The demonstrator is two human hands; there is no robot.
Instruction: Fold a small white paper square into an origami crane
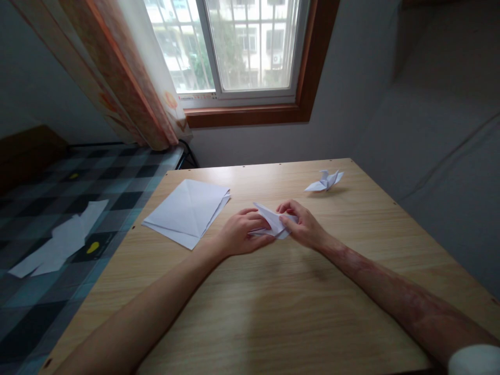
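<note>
A small piece of folded white paper lies on the wooden table, held between both hands. My left hand pinches its left side, fingers curled onto it. My right hand grips its right side with thumb and fingers pressed together. A finished folded paper bird rests further back on the right, apart from both hands. A stack of white paper sheets with crease lines lies to the left of my left hand.
A bed with a checked cover stands left of the table, with loose white paper on it. A window and a curtain are behind. A grey wall is on the right.
</note>
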